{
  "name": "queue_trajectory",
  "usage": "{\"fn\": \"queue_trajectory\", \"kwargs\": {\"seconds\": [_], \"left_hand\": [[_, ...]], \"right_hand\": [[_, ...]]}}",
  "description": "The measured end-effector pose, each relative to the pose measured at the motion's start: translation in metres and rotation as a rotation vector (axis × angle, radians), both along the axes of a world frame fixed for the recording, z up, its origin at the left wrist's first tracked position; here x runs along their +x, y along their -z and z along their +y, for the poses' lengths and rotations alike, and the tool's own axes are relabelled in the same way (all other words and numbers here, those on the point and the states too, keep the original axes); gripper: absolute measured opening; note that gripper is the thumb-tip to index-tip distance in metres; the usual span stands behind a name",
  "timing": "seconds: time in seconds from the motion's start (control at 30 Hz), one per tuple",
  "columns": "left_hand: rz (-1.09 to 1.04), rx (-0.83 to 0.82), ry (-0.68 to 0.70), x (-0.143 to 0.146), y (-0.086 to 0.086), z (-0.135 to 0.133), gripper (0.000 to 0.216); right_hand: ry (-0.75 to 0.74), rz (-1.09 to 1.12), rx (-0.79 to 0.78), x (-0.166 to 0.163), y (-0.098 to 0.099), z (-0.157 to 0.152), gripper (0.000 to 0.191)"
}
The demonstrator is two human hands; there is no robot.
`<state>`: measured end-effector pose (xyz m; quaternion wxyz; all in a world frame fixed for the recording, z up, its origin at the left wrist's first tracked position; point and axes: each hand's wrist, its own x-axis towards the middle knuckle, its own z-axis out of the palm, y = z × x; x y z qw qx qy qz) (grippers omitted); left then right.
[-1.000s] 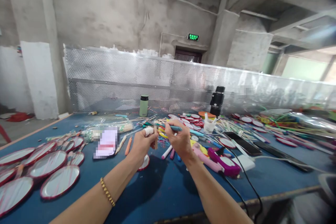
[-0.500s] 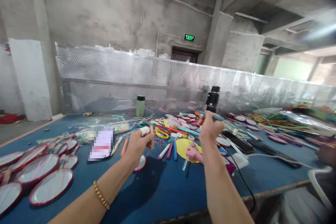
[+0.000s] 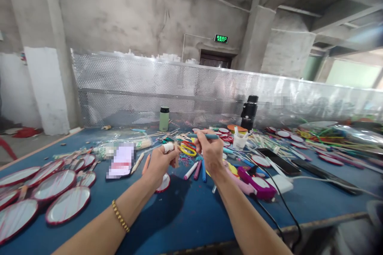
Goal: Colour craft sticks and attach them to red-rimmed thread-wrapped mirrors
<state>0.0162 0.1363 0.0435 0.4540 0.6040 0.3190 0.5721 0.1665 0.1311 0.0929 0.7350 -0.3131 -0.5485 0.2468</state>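
My left hand (image 3: 160, 164) is raised over the blue table (image 3: 185, 211), its fingers pinched round a thin wooden stick (image 3: 176, 158) held upright; the index finger is wrapped in white tape. My right hand (image 3: 209, 152) is closed on a teal pen (image 3: 206, 136), held level just right of the stick. Loose marker pens (image 3: 196, 169) lie on the table below both hands. A small red-rimmed round piece (image 3: 164, 183) lies under my left hand.
Several red-rimmed oval mirrors (image 3: 56, 195) cover the left of the table. A pink and purple glue gun (image 3: 253, 181) with a black cord, a phone (image 3: 277, 162), a green flask (image 3: 163, 119) and a black flask (image 3: 249, 112) stand around. A perforated metal screen (image 3: 185, 91) backs the table.
My right hand swung out to the right and up with the teal pen, then came back close to my left hand. My left hand stayed put with the stick.
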Motion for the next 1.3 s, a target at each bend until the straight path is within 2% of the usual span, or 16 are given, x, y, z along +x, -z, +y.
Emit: {"fn": "queue_trajectory", "kwargs": {"seconds": [0.27,0.53,0.7,0.87,1.0,1.3], "left_hand": [[0.005,-0.021,-0.007,-0.002,0.001,0.008,0.02],[0.0,-0.043,-0.028,-0.005,-0.003,0.009,0.018],[0.011,-0.051,-0.048,-0.005,-0.005,0.007,0.018],[0.027,-0.058,-0.044,-0.003,-0.005,0.005,0.019],[0.022,-0.062,-0.034,-0.003,-0.003,0.004,0.019],[0.015,-0.081,0.002,0.0,0.006,0.009,0.019]], "right_hand": [[0.015,-0.088,-0.036,-0.003,0.004,0.001,0.031],[0.214,-0.096,0.01,0.017,-0.003,0.009,0.029],[0.323,-0.279,-0.06,0.032,-0.002,0.019,0.029],[0.401,-0.463,-0.142,0.046,0.0,0.027,0.038],[0.363,-0.475,-0.126,0.043,0.001,0.025,0.037],[0.117,-0.38,0.031,0.002,0.005,-0.003,0.03]]}}
